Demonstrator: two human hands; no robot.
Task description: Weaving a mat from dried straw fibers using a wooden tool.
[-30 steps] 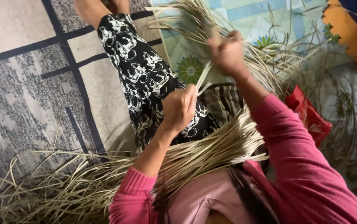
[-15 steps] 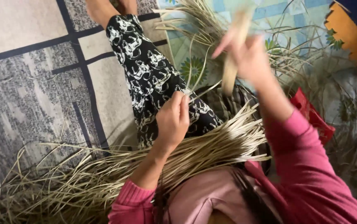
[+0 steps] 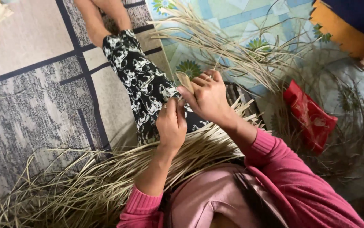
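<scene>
I sit on the floor with a thick bundle of pale dried reed strips (image 3: 106,177) lying across my lap. My left hand (image 3: 171,122) rests on the strips over my leg in black-and-white patterned trousers (image 3: 142,84), fingers curled on them. My right hand (image 3: 207,97) is just beside it, pinching a flat tan strip (image 3: 185,80) between thumb and fingers. Both hands almost touch. More loose strips (image 3: 232,46) fan out beyond the right hand.
A red packet (image 3: 309,114) lies on the floor to the right among thin curled strands. A grey patterned rug (image 3: 30,101) covers the left, a blue-green floral mat (image 3: 241,17) the top. An orange and dark blue cloth (image 3: 342,21) sits at the top right corner.
My right hand has come down from high above the lap, where it pulled a strip upward, to meet the left hand. The left hand has stayed on the bundle.
</scene>
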